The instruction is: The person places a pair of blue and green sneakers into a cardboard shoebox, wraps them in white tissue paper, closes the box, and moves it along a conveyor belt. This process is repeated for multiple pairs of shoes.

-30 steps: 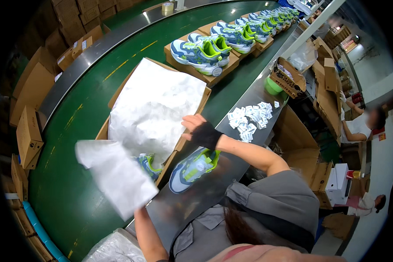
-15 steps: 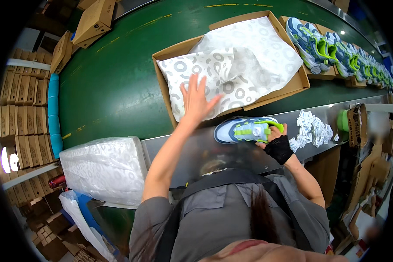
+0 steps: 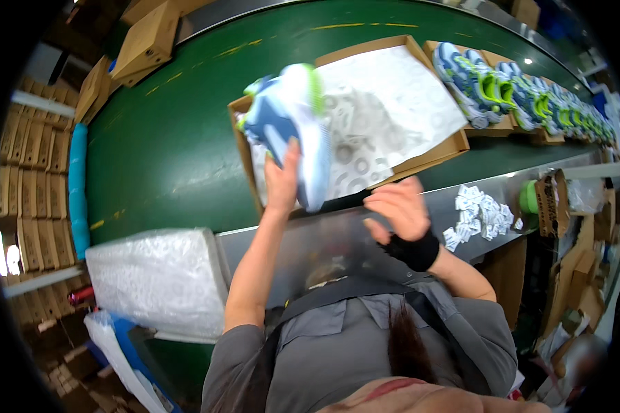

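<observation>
Head view: my left hand [image 3: 282, 182] now lifts the blue-white sneaker [image 3: 289, 124], fingers clasping it over the open shoebox [image 3: 430, 153]; half a second ago it lay on the desk [image 3: 461, 206]. My right hand [image 3: 396, 206] hovers, probably empty.

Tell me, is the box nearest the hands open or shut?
Open: the box has no lid on, and white printed paper lies spread inside it.

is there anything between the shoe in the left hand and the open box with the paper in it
Nothing visible. The left hand holds the shoe right over the near left corner of the open box; only the white printed paper lining it lies below. The right hand stays at the metal ledge, off the box.
</observation>
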`<state>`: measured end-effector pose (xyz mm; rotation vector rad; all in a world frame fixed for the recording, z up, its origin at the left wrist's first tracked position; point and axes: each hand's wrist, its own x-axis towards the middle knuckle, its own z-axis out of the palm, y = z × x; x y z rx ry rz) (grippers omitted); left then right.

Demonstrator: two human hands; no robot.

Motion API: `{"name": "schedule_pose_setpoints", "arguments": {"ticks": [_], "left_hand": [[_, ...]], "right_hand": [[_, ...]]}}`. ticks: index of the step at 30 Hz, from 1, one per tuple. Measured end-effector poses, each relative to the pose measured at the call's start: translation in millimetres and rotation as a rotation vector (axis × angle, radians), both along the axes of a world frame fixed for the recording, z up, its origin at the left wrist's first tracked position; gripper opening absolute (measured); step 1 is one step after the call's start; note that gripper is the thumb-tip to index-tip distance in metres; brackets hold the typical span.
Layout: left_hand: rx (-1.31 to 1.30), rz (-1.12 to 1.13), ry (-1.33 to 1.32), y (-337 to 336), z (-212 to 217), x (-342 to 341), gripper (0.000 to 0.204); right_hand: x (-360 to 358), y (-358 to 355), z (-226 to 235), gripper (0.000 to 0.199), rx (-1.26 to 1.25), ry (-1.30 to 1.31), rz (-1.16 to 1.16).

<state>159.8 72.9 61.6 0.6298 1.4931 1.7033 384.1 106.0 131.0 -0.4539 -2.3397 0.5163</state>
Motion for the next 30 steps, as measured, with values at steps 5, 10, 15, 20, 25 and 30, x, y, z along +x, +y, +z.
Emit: {"name": "schedule_pose_setpoints", "arguments": {"ticks": [5,10,15,20,25,30], "left_hand": [[-0.452,-0.226,-0.174,51.0,-67.3,-16.0,0.061],[-0.508,-0.457,-0.17,64.3,-80.9,-31.9,0.064],[-0.178,-0.261,-0.369,9.5,-64.7,-51.2,0.051],[-0.066,0.257,-0.198,-70.0,-33.5,-99.7,0.048],[-0.262,-0.021,0.417,-63.7,-98.9,-109.3,0.052],[-0.43,-0.128,-0.279,-66.1,-66.9,-132.3,0.053]], "right_hand": [[31.4,-6.2,-106.8,0.039,-0.948,-0.296,-0.12],[6.7,27.3,-119.1,0.048,-1.62,0.199,-0.426],[-41.1,50.2,-165.1,0.065,-0.612,0.17,-0.611],[-72.6,11.3,-149.0,0.06,0.19,-0.375,-0.307],[-79.9,-7.1,-171.0,0.059,0.27,-0.331,-0.263],[-83.5,-3.8,-155.9,0.053,0.203,-0.49,-0.182]]}}
